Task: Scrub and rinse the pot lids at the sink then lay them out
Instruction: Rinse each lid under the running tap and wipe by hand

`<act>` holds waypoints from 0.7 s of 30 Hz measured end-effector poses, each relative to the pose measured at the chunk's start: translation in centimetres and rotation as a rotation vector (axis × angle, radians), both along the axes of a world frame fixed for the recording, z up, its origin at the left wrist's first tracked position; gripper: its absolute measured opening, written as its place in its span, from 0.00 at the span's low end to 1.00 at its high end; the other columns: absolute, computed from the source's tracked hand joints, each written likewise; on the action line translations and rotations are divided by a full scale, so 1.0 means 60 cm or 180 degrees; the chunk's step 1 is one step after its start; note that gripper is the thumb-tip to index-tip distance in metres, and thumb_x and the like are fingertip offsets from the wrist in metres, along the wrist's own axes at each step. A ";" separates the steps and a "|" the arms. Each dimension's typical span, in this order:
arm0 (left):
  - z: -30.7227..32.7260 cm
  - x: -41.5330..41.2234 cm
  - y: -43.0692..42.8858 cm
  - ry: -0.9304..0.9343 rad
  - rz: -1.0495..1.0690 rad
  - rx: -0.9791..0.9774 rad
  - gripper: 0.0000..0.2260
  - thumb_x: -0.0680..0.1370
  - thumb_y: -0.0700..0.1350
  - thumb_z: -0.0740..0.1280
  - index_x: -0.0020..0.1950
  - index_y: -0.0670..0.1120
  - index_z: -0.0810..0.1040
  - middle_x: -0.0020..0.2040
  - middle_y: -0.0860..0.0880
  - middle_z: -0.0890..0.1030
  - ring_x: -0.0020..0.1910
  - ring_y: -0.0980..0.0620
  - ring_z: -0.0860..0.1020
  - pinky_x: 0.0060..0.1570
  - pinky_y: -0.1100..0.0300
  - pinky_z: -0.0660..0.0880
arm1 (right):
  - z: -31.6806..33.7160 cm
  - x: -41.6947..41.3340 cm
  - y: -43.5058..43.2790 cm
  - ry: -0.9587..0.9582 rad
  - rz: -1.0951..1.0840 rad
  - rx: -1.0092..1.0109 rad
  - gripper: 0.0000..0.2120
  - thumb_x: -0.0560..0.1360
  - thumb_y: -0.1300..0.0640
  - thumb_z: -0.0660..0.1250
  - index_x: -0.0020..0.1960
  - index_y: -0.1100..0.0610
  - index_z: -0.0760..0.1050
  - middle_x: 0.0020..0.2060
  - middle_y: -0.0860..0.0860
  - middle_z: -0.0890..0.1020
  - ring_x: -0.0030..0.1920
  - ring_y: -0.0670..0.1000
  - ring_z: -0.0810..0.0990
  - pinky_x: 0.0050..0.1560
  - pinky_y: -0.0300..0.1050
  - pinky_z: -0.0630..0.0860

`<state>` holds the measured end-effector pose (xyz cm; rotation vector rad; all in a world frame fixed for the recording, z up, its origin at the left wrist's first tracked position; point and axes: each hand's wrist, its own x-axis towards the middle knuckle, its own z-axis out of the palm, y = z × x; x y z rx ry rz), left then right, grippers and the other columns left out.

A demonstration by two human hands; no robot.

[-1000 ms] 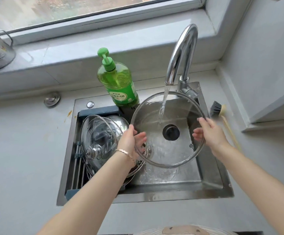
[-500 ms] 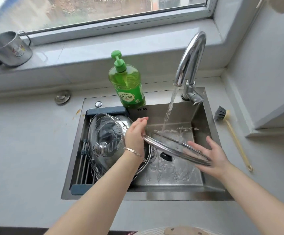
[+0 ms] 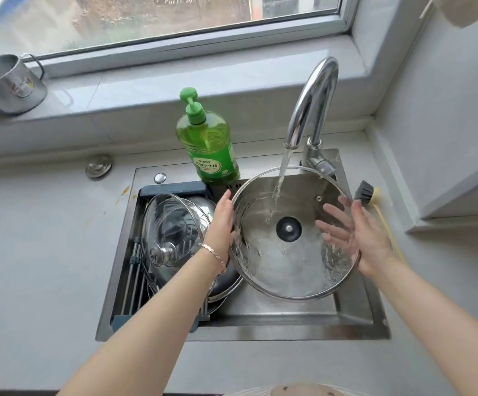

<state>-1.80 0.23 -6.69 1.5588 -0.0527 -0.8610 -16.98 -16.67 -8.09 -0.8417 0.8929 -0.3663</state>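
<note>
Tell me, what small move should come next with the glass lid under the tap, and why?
Probably rotate the glass lid a little between the left hand and right hand. The water stream strikes only one spot, up and left of the black centre fitting, so turning would likely carry the rinse across the rest.

Soap bottle, brush — mug on sill.

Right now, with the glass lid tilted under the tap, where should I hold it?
Take the glass lid by its metal rim, left hand from the left, right hand from the right. Its inner side faces you, so the knob is behind, and the wet glass is probably slippery.
</note>
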 end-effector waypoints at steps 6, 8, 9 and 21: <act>-0.022 -0.046 0.010 0.0230 -0.0539 0.0443 0.29 0.81 0.52 0.57 0.77 0.48 0.48 0.76 0.46 0.56 0.72 0.45 0.62 0.68 0.51 0.62 | 0.064 0.010 -0.057 0.0768 0.0770 -0.0822 0.12 0.82 0.54 0.55 0.62 0.57 0.67 0.49 0.61 0.81 0.30 0.54 0.83 0.31 0.46 0.80; -0.032 -0.058 0.015 -0.0458 -0.1289 0.0923 0.35 0.75 0.64 0.57 0.76 0.51 0.50 0.76 0.48 0.53 0.75 0.49 0.55 0.72 0.51 0.54 | 0.069 0.007 -0.069 0.1132 0.1005 -0.0628 0.15 0.82 0.56 0.53 0.68 0.56 0.64 0.46 0.64 0.81 0.28 0.57 0.83 0.28 0.48 0.81; -0.036 -0.061 0.018 -0.0775 -0.1696 0.0949 0.36 0.71 0.68 0.54 0.75 0.53 0.53 0.77 0.50 0.52 0.75 0.52 0.51 0.73 0.52 0.50 | 0.069 0.005 -0.074 0.1343 0.1116 -0.0499 0.16 0.83 0.57 0.52 0.70 0.56 0.62 0.44 0.64 0.80 0.27 0.58 0.82 0.25 0.47 0.80; 0.043 -0.042 0.058 -0.1664 -0.1084 -0.0019 0.19 0.67 0.57 0.64 0.35 0.40 0.78 0.32 0.52 0.83 0.37 0.51 0.82 0.42 0.42 0.79 | 0.074 -0.021 -0.053 0.1961 0.1873 0.1291 0.13 0.73 0.70 0.56 0.54 0.77 0.68 0.33 0.72 0.79 0.28 0.65 0.81 0.21 0.49 0.77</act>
